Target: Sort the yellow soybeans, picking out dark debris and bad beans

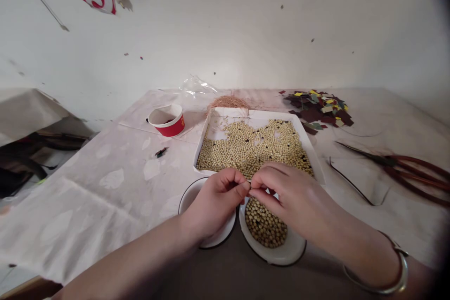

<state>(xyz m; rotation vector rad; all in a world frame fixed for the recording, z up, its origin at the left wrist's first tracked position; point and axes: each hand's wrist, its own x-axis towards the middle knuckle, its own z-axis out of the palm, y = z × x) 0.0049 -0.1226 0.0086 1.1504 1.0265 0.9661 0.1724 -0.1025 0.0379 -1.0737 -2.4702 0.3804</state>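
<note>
My left hand and my right hand meet fingertip to fingertip at the front edge of a shallow white tray. Both are closed in a pinch; whatever sits between the fingertips is too small to make out. Many small, pale, round bead-like pieces with a few dark ones spread across the tray. Under my right hand stands a white dish holding larger yellow-brown round pieces. A white bowl with a dark rim is partly hidden beneath my left hand.
A red and white paper cup stands left of the tray. Behind it lie thin copper-coloured strands and clear plastic. On the right are coloured scraps, a bent dark strip and scissors with reddish-brown handles.
</note>
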